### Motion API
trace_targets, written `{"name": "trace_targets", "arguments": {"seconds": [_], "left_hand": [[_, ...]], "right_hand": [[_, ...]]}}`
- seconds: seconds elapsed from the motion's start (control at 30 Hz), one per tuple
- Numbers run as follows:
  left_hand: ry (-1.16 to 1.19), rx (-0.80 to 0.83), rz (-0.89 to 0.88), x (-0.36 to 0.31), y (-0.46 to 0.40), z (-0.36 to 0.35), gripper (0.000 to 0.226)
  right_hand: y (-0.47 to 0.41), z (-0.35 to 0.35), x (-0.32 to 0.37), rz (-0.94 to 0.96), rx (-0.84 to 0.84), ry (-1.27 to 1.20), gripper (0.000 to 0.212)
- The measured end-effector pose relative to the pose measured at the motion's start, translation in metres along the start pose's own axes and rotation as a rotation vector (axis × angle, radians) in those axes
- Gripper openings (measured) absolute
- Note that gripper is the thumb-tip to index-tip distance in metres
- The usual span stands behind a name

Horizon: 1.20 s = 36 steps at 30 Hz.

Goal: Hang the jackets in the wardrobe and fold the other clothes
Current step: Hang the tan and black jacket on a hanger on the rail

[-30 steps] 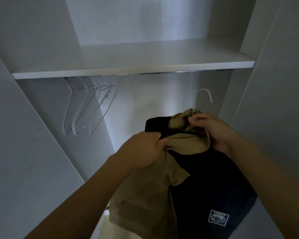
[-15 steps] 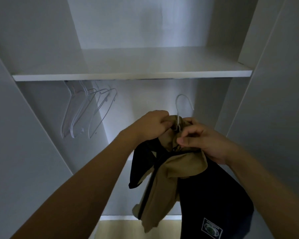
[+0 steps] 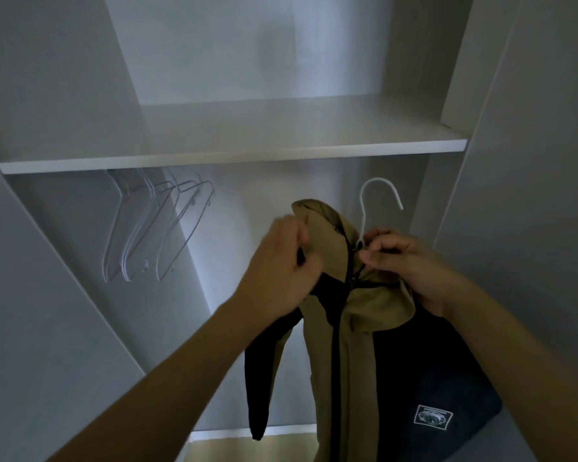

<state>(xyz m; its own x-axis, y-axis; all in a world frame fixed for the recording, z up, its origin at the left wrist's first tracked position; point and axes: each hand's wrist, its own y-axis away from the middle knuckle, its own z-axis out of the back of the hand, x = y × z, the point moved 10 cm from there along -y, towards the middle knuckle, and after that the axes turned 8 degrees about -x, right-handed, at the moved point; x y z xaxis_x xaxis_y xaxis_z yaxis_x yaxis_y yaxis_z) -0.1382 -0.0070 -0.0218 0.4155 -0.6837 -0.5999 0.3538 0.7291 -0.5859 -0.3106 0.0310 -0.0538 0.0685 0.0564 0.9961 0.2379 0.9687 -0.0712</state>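
A tan and black jacket (image 3: 341, 355) hangs in front of me inside the open wardrobe, on a white wire hanger (image 3: 377, 195) whose hook sticks up above the collar. My left hand (image 3: 282, 265) grips the tan collar and black edge at the jacket's left shoulder. My right hand (image 3: 404, 261) pinches the hanger's neck and the collar fabric just below the hook. The hook is free in the air, below the shelf (image 3: 234, 158) and apart from any rail. A white patch (image 3: 432, 416) shows on the jacket's dark lower right part.
Several empty white hangers (image 3: 154, 228) hang under the shelf at the left. Wardrobe side walls (image 3: 47, 295) stand close on both sides, with a door panel (image 3: 531, 195) at the right. A strip of light floor (image 3: 247, 448) shows below.
The jacket has been lifted higher and shifted right; its tan collar now stands up left of the hook. My left hand has moved from the front panel up to the collar.
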Motion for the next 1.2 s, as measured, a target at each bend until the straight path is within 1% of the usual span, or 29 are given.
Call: {"name": "trace_targets", "arguments": {"seconds": [0.03, 0.07, 0.1, 0.13, 0.23, 0.3, 0.33, 0.4, 0.5, 0.57, 0.63, 0.73, 0.8, 0.87, 0.93, 0.97, 1.0, 1.03, 1.1, 1.13, 1.17, 1.2], "left_hand": [[-0.022, 0.07, 0.061, 0.007, 0.012, -0.013, 0.02], [-0.05, 0.159, 0.099, 0.011, 0.025, -0.03, 0.031], [-0.06, 0.237, 0.112, 0.012, 0.035, -0.045, 0.04], [-0.042, 0.268, 0.096, 0.01, 0.041, -0.056, 0.041], [0.04, 0.233, 0.049, 0.005, 0.038, -0.064, 0.037], [0.047, 0.262, 0.041, 0.004, 0.036, -0.065, 0.032], [0.038, 0.275, 0.019, 0.003, 0.035, -0.063, 0.03], [0.035, 0.313, -0.033, 0.002, 0.035, -0.056, 0.031], [0.056, 0.474, -0.056, 0.008, 0.037, -0.044, 0.032], [0.039, 0.548, -0.044, 0.014, 0.04, -0.038, 0.033], [0.002, 0.538, -0.04, 0.017, 0.039, -0.033, 0.032], [-0.05, 0.458, -0.032, 0.02, 0.033, -0.029, 0.035], [-0.075, 0.416, -0.024, 0.025, 0.032, -0.027, 0.039], [-0.116, 0.466, -0.033, 0.031, 0.036, -0.033, 0.042], [-0.144, 0.611, -0.009, 0.037, 0.044, -0.044, 0.042], [-0.141, 0.646, 0.023, 0.039, 0.045, -0.044, 0.041], [-0.112, 0.612, 0.07, 0.041, 0.04, -0.039, 0.037], [-0.054, 0.5, 0.115, 0.04, 0.028, -0.027, 0.029], [0.092, 0.165, 0.167, 0.035, 0.0, 0.009, 0.012], [0.172, 0.047, 0.188, 0.03, -0.012, 0.022, 0.012], [0.249, -0.006, 0.216, 0.024, -0.023, 0.028, 0.015], [0.298, -0.001, 0.239, 0.017, -0.034, 0.027, 0.018]], "right_hand": [[-0.001, -0.001, 0.004, 0.016, -0.001, 0.028, 0.012], [-0.003, -0.003, 0.008, 0.04, -0.002, 0.071, 0.016], [-0.005, -0.006, 0.012, 0.066, 0.001, 0.129, 0.018], [-0.007, -0.01, 0.016, 0.085, 0.015, 0.196, 0.019], [-0.009, -0.022, 0.02, 0.085, 0.093, 0.376, 0.019], [-0.011, -0.023, 0.018, 0.063, 0.107, 0.414, 0.021], [-0.012, -0.02, 0.015, 0.043, 0.091, 0.392, 0.022], [-0.016, -0.005, 0.005, -0.041, -0.01, 0.29, 0.022], [-0.021, 0.029, -0.013, -0.179, -0.225, 0.112, 0.024], [-0.023, 0.037, -0.023, -0.233, -0.274, 0.03, 0.022], [-0.027, 0.026, -0.026, -0.219, -0.231, -0.035, 0.021], [-0.03, 0.003, -0.017, -0.128, -0.106, -0.004, 0.023], [-0.03, -0.003, -0.012, -0.124, -0.061, -0.04, 0.023], [-0.028, -0.002, -0.011, -0.134, -0.074, -0.09, 0.024], [-0.025, -0.007, -0.011, -0.132, -0.061, -0.097, 0.026], [-0.023, -0.012, -0.011, -0.13, -0.047, -0.088, 0.028], [-0.021, -0.016, -0.011, -0.13, -0.038, -0.073, 0.029], [-0.019, -0.019, -0.01, -0.133, -0.036, -0.058, 0.028], [-0.015, -0.022, -0.008, -0.134, -0.034, -0.041, 0.023], [-0.014, -0.024, -0.006, -0.127, -0.025, -0.064, 0.017], [-0.014, -0.027, -0.005, -0.127, -0.009, -0.105, 0.011], [-0.014, -0.03, -0.006, -0.128, 0.011, -0.15, 0.019]]}}
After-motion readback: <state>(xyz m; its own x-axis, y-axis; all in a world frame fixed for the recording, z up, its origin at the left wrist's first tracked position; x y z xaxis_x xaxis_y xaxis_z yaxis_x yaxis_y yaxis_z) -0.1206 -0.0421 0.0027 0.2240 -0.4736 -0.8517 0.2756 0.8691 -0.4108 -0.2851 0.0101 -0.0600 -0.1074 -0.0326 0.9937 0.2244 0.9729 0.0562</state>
